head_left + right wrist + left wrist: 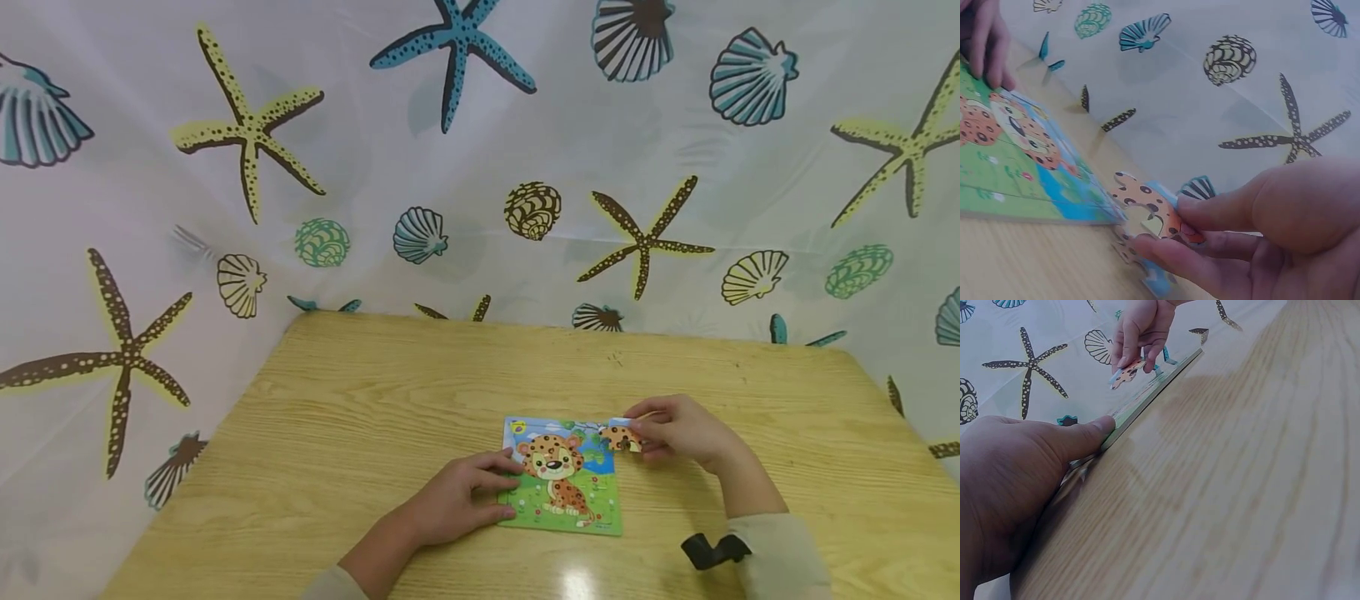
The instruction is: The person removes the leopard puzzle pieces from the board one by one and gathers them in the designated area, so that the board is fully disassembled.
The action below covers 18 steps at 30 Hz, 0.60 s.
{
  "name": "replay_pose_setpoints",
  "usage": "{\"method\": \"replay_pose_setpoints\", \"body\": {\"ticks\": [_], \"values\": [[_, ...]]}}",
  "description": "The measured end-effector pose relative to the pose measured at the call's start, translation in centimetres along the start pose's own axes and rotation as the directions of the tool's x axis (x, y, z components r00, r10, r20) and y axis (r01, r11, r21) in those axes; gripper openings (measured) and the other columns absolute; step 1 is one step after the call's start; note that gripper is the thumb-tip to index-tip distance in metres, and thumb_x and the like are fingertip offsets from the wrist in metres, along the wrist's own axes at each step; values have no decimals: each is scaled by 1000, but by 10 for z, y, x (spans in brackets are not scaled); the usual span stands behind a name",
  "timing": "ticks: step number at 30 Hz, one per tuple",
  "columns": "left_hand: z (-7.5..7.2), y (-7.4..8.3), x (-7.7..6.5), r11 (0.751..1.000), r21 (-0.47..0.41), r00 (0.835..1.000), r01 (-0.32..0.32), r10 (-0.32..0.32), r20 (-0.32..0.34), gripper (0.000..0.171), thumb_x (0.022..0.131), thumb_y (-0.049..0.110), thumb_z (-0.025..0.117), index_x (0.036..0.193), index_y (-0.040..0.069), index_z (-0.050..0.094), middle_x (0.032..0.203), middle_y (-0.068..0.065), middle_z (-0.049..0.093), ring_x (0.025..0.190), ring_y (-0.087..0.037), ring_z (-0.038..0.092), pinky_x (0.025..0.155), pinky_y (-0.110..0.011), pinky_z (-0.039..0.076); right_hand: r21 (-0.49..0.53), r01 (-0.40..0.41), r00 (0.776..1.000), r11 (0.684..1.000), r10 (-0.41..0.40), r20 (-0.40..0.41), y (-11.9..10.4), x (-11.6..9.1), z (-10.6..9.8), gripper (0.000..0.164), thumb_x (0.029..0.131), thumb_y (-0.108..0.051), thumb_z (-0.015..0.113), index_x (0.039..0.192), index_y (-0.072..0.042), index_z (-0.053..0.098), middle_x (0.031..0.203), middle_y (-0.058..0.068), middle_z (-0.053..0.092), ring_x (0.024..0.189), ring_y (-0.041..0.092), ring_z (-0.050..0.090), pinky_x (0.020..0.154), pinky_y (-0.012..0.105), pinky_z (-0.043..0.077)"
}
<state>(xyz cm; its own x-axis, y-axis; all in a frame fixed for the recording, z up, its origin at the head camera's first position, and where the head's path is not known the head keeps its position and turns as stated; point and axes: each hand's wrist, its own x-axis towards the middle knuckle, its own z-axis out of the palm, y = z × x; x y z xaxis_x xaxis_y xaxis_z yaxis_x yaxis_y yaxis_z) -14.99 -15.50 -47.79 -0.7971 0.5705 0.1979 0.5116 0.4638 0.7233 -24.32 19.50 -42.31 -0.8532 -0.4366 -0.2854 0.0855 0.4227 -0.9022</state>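
A jigsaw puzzle board [527, 510] with a spotted leopard cub on green grass and blue sky lies flat on the table. My left hand [459, 498] rests at its left side, thumb and fingertips touching the board's edge. The thumb lies straight along the rim in the left wrist view. Beside the board's far right corner, my right hand [686, 431] pinches orange, black-spotted jigsaw pieces [1159, 206] between thumb and fingers. They are held raised and tilted in the right wrist view; how many there are I cannot tell.
The wooden table [390, 375] extends around the board. A pale curtain [480, 150] printed with starfish and shells hangs behind it and along both sides. A black strap-like piece [714, 551] sticks out from the right sleeve.
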Motion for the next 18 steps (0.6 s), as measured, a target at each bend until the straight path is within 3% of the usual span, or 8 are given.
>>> {"method": "replay_pose_setpoints", "body": {"ticks": [10, 18], "values": [[0, 2, 0, 1000, 3, 1000, 15, -15, 4, 40, 90, 25, 75, 124, 4, 70, 139, -2, 60, 145, -29, 42, 117, -48, 39, -15, -22, 999, 1000, 21, -41, 10, -9, -23, 36, 100, -5, 58, 133, 10, 53, 100, 12, 68, 81, 18, 71, 73, 32, 63], [1, 0, 0, 1000, 8, 1000, 4, -4, 1, 40, 90, 26, 75, 123, 5, 70, 139, -1, 60, 144, -28, 43, 116, -47, 40, -18, -53, 996, 998, 52, -69, 18, -16, -36, 38, 98, -7, 62, 132, 9, 54, 99, 11, 65, 83, 20, 72, 74, 33, 64]]}}
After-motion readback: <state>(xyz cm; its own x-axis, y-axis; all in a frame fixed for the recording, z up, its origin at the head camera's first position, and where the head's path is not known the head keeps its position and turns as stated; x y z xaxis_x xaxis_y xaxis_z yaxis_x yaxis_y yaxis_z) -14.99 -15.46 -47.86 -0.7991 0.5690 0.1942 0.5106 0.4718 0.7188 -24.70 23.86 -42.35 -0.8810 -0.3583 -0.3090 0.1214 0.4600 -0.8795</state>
